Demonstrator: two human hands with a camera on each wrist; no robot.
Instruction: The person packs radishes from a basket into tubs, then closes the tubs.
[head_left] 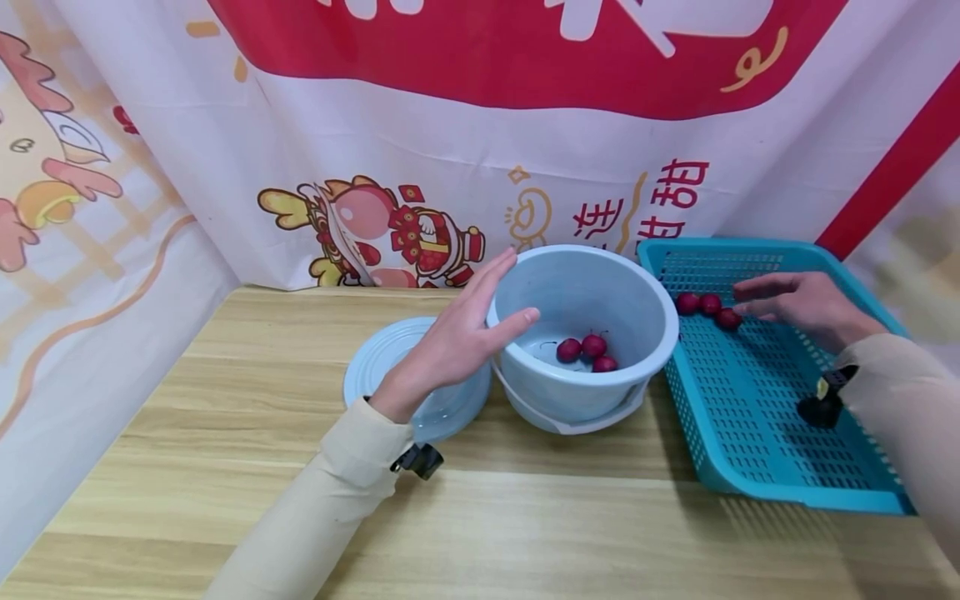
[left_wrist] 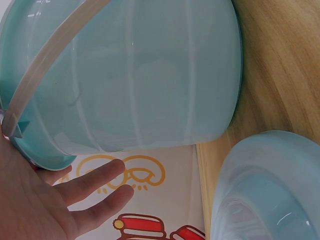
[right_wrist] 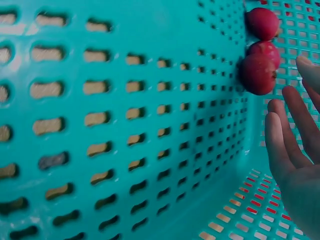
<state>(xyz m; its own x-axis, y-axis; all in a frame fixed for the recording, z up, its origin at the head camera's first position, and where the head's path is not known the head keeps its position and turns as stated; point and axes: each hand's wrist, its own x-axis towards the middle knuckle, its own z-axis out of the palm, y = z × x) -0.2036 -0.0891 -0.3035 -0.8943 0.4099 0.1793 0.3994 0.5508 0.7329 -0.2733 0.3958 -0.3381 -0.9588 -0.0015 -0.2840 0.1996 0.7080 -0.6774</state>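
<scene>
A light blue bucket [head_left: 577, 392] stands on the table, with several dark red round fruits [head_left: 594, 345] on its floor. My left hand [head_left: 468, 329] rests at the bucket's left rim, its fingers extended; in the left wrist view they lie beside the bucket wall, near the pale handle [left_wrist: 45, 55]. My right hand [head_left: 813, 307] reaches into the teal plastic basket [head_left: 750, 433], fingers spread and holding nothing. Close to its fingertips, three more red fruits [head_left: 709, 305] lie together at the basket's far left, also seen as red fruits [right_wrist: 259, 74] in the right wrist view.
Left of the bucket lies a round light blue lid [head_left: 450, 408], partly behind my left forearm. The wooden table [head_left: 480, 533] ends at a printed cloth [head_left: 420, 142] hanging behind it. The basket's raised walls stand close to the bucket's right side.
</scene>
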